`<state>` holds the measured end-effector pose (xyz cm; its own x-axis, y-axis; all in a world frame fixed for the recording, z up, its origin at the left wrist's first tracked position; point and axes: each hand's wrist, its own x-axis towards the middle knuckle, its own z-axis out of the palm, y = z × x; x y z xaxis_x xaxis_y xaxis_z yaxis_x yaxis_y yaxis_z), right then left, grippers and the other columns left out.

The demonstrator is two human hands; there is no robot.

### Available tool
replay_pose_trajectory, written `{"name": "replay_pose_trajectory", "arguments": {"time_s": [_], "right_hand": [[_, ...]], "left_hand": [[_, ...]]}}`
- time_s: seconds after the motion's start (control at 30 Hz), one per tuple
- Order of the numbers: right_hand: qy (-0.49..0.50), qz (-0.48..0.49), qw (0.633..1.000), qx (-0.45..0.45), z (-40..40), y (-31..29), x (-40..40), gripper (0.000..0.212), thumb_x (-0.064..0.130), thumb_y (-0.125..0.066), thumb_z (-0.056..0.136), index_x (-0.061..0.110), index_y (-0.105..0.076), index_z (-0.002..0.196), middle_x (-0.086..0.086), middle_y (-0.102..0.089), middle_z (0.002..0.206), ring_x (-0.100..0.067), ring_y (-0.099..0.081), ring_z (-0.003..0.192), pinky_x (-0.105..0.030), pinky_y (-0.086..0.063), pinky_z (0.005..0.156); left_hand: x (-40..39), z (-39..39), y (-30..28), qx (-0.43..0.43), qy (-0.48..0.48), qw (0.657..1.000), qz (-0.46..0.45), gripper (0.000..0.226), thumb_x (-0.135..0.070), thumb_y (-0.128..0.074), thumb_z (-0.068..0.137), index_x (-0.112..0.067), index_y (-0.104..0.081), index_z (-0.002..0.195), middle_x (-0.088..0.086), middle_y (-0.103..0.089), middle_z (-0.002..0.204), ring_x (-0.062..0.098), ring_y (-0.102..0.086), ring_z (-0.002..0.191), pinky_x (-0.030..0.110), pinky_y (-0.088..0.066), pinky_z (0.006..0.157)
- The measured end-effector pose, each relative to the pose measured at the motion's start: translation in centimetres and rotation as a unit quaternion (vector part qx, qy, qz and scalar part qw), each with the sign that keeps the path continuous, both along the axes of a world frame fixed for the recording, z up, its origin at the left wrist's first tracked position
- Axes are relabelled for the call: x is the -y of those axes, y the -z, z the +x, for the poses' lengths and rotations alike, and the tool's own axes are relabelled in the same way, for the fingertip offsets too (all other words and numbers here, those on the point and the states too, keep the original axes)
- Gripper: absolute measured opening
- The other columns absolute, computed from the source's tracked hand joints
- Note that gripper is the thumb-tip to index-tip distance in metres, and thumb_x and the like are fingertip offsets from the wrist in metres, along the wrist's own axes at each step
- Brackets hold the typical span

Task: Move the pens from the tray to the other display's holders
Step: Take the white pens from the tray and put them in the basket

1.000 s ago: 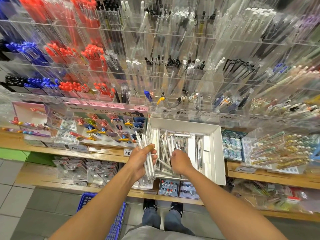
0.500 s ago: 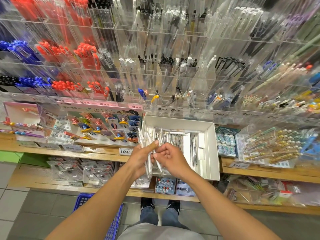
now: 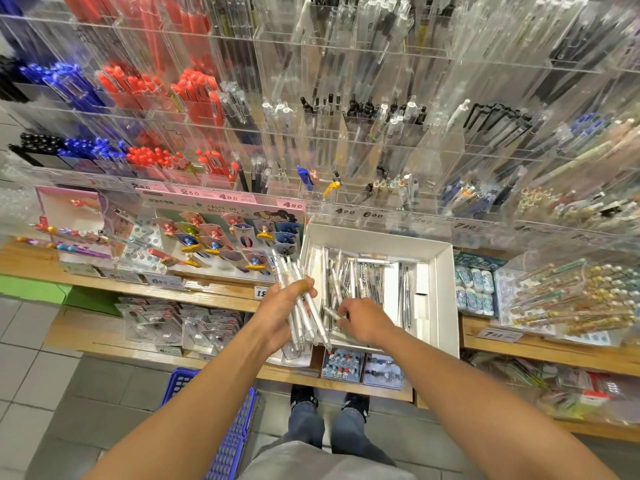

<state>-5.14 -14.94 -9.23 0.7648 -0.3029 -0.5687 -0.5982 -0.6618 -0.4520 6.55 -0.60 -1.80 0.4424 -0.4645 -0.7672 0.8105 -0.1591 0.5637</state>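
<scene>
A white cardboard tray (image 3: 446, 289) sits on the wooden shelf and holds several clear, silver-tipped pens (image 3: 360, 275). My left hand (image 3: 280, 310) grips a bundle of clear pens (image 3: 294, 282) just left of the tray, their tips pointing down. Over the tray's near left part, my right hand (image 3: 363, 320) pinches one clear pen (image 3: 330, 311) between thumb and fingers. Behind the tray rises the clear acrylic wall display with holders (image 3: 363, 133), some partly filled with pens.
A wooden shelf (image 3: 214, 292) carries a card display of character pens (image 3: 225, 237) on the left and erasers (image 3: 474, 289) and gold-topped pens (image 3: 571, 299) on the right. A blue basket (image 3: 228, 438) stands on the tiled floor by my feet.
My right hand left the bundle in my left hand, moved back right over the tray and now pinches a single pen. My left hand still grips its bundle.
</scene>
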Motion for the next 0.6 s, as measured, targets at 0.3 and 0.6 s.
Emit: {"name": "replay_pose_trajectory", "arguments": {"time_s": [0.3, 0.6], "right_hand": [[0.163, 0.09, 0.977, 0.106, -0.6, -2.1, 1.0, 0.012, 0.031, -0.067, 0.089, 0.027, -0.056, 0.085, 0.006, -0.064, 0.085, -0.011, -0.064, 0.076, -0.022, -0.051, 0.065], [0.304, 0.337, 0.86, 0.233, 0.4, -8.6, 0.0, 0.013, 0.021, -0.071, 0.085, 0.012, -0.066, 0.093, -0.002, -0.071, 0.07, -0.013, -0.065, 0.059, -0.023, -0.052, 0.057]], "left_hand": [[0.1, -0.4, -1.1, -0.036, -0.014, 0.997, -0.071, 0.068, -0.016, -0.076, 0.08, 0.001, -0.042, 0.137, 0.007, -0.069, 0.073, 0.021, -0.07, 0.067, 0.032, -0.057, 0.056], [1.5, -0.8, -1.1, -0.023, 0.021, 0.998, -0.046, 0.06, -0.019, -0.07, 0.09, 0.004, -0.044, 0.138, 0.021, -0.071, 0.094, 0.028, -0.069, 0.074, 0.039, -0.06, 0.065]]}}
